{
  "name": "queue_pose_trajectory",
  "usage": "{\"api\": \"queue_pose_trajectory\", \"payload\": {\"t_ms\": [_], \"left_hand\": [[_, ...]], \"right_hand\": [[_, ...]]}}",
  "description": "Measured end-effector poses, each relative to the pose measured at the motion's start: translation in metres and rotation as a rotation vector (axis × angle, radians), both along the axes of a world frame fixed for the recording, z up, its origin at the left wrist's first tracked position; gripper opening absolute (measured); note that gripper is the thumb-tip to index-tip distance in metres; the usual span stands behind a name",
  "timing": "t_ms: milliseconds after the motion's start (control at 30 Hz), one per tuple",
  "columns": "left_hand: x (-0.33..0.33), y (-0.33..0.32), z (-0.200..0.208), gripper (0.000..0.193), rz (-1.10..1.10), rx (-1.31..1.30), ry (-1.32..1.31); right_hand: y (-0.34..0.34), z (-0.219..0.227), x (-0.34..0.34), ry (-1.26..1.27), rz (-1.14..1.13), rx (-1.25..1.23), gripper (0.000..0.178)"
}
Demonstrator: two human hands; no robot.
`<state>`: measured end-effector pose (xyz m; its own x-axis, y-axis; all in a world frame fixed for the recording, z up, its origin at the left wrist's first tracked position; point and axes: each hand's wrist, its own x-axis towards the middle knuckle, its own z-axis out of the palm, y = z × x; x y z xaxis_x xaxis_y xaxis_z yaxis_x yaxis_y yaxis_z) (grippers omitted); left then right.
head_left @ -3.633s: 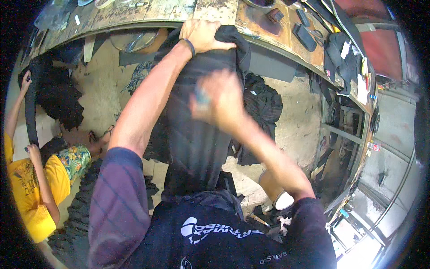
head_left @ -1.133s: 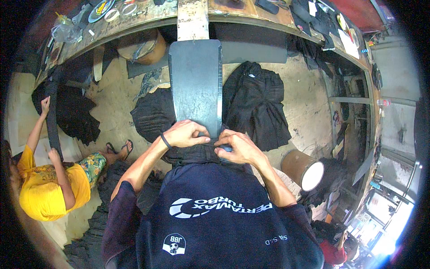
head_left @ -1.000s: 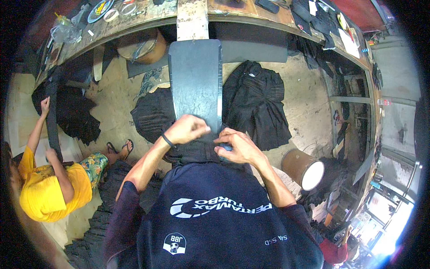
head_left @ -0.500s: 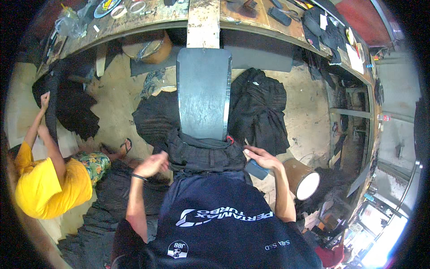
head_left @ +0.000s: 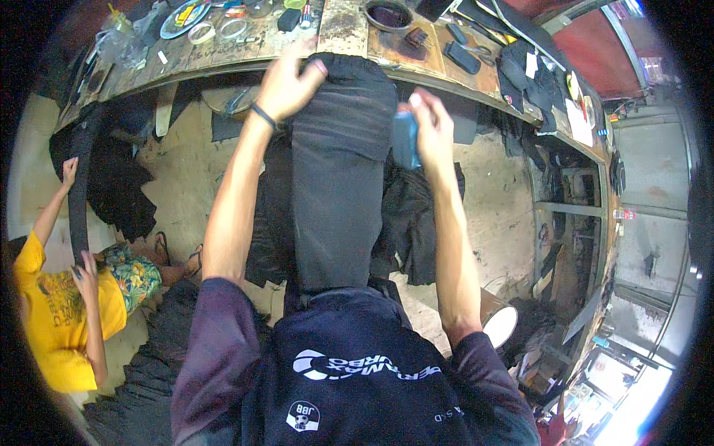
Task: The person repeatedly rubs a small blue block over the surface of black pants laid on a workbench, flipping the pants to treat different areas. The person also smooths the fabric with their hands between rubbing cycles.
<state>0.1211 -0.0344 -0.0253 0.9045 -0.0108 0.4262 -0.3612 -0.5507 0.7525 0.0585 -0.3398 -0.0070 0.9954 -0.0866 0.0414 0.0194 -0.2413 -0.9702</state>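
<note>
A black garment (head_left: 338,193) is drawn lengthwise over the board in front of me, its gathered far end (head_left: 353,70) at the workbench. The board's surface is hidden beneath the cloth. Beside the far left corner of the cloth is my left hand (head_left: 288,88), thumb spread away from its blurred fingers, holding nothing visible. To the right of the cloth, my right hand (head_left: 433,130) is closed around a blue block-like object (head_left: 405,140), smeared by motion. More black cloth (head_left: 413,215) hangs lower down, behind the board on its right.
Across the far side runs a worn wooden workbench (head_left: 253,56) carrying a round pan (head_left: 388,15), scissors (head_left: 480,56), tape rings (head_left: 233,30) and a blue plate (head_left: 184,16). A person in a yellow shirt (head_left: 67,312) sits at left, holding a black strip (head_left: 80,193). A drum-shaped container (head_left: 500,323) stands at right.
The black garment has gone from bunched at the board's near end to stretched along it. Both my hands have moved far forward, the blue object travelling with the right one.
</note>
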Motion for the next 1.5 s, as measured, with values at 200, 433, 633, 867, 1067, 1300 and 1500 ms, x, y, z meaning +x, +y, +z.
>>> {"api": "queue_pose_trajectory", "payload": {"t_ms": [200, 433, 633, 867, 1067, 1300, 1500], "left_hand": [[-0.006, -0.078, -0.079, 0.118, -0.044, 0.612, 0.315], [0.069, -0.075, -0.103, 0.111, 0.04, 0.52, -0.309], [0.115, -0.073, -0.115, 0.095, -0.127, 0.646, -0.041], [0.117, -0.075, -0.115, 0.098, -0.025, 0.715, -0.001], [0.119, -0.079, -0.117, 0.098, 0.003, 0.678, -0.026], [0.102, -0.047, -0.074, 0.099, 0.028, 0.944, 0.207], [0.091, -0.072, -0.065, 0.126, -0.019, 0.675, 0.238]], "right_hand": [[0.061, -0.04, -0.152, -0.332, 0.201, -0.396, 0.051], [0.086, -0.084, -0.187, -0.246, 0.593, -0.603, 0.059], [0.115, -0.09, 0.002, -0.525, 0.684, -0.766, 0.046], [0.103, -0.072, -0.143, -0.445, 0.673, -0.701, 0.041], [0.089, -0.067, -0.083, -0.185, 0.835, -0.825, 0.03], [0.079, -0.111, -0.219, -0.35, 0.636, -0.662, 0.045], [0.042, -0.127, -0.193, -0.324, 1.063, -0.526, 0.055]]}}
